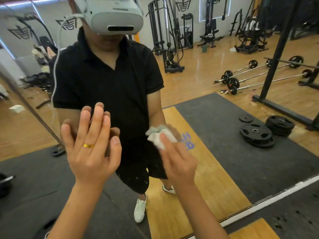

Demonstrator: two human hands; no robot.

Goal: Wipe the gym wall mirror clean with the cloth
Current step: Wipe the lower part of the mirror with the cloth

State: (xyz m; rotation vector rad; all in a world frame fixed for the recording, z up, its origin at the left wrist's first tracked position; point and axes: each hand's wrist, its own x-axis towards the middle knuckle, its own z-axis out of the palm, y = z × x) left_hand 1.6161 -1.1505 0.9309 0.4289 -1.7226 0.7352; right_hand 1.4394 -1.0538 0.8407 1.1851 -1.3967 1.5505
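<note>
The job looks to be in the middle of a wiping pass. The small crumpled cloth (158, 138), soft white fabric with a pale green edge, is pressed against the large smooth wall mirror (215, 80) at about waist height of the reflected person, right of centre. The right hand (179, 163) covers it with fingers that look stretched flat, pushing the fabric onto the glass rather than clenching it. That hand is blurred, so I cannot tell whether the thumb also pinches a fold. The left hand (89, 152) grasps nothing: it lies open with straight fingers laid against the glass just left of the cloth, meeting its own reflection, and wears a plain gold ring (88, 145). As for what is done, the glass gives a sharp, bright reflection of the wooden gym floor and the stacked black weight plates (257, 135), with no obvious smears. Pale specks show over the reflected dark shorts, and I cannot say whether they sit on the glass or the fabric. The mirror runs well beyond the cloth on every side, down to a white strip along its lower edge (269, 199), so most of its area probably remains to be covered.
</note>
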